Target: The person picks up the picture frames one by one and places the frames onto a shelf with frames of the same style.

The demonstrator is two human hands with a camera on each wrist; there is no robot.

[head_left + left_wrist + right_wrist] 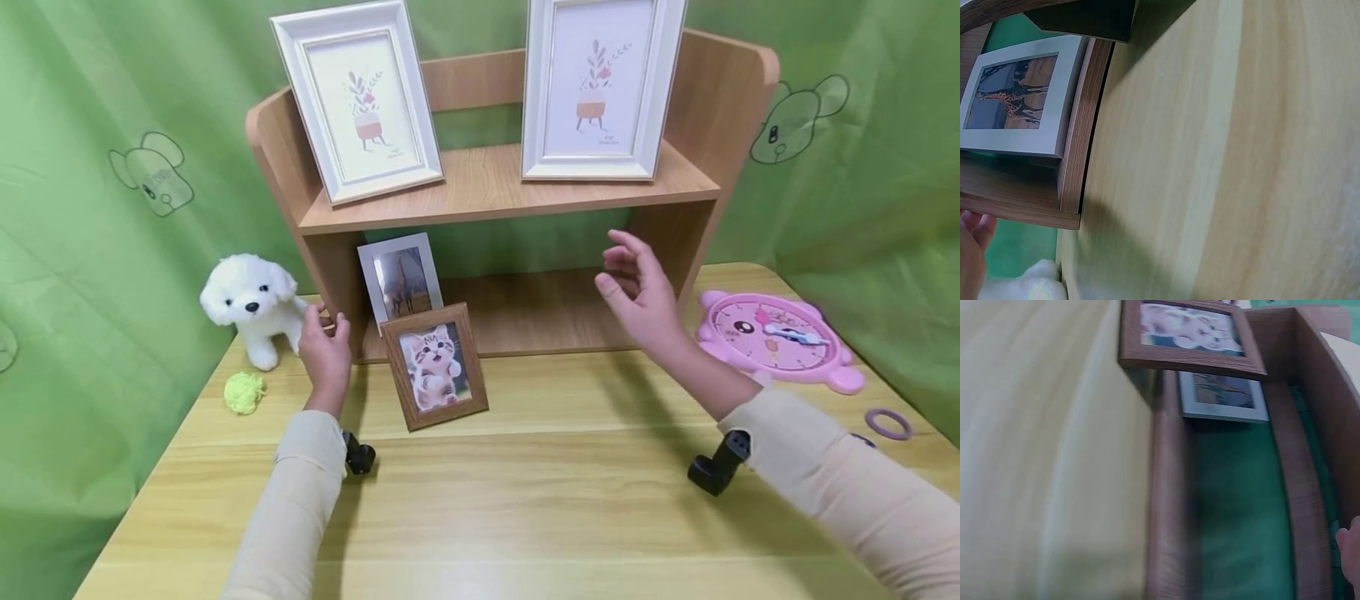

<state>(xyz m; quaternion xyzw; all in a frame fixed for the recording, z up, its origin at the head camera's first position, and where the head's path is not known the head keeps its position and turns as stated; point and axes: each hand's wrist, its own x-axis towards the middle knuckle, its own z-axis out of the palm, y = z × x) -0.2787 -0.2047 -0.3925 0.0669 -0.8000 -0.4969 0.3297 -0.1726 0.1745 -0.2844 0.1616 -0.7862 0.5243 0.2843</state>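
Observation:
My left hand (327, 350) is at the outer left side of a wooden shelf (517, 212), between it and a white plush dog (251, 304). In the left wrist view its fingertips (984, 228) lie at the side panel's edge; whether they touch is unclear. My right hand (641, 292) hovers before the right half of the lower compartment, fingers loosely bent, holding nothing. A brown-framed kitten picture (437, 367) stands on the table before the shelf. Behind it, a white-framed giraffe picture (402, 275) stands in the lower compartment, its lower part covered in the head view.
Two large white frames, left (360, 104) and right (600, 92), stand on the upper shelf. A yellow-green yarn ball (244, 392) sits by the dog. At the table's right lie a pink toy clock (780, 337) and a purple ring (888, 423). Green curtains surround the table.

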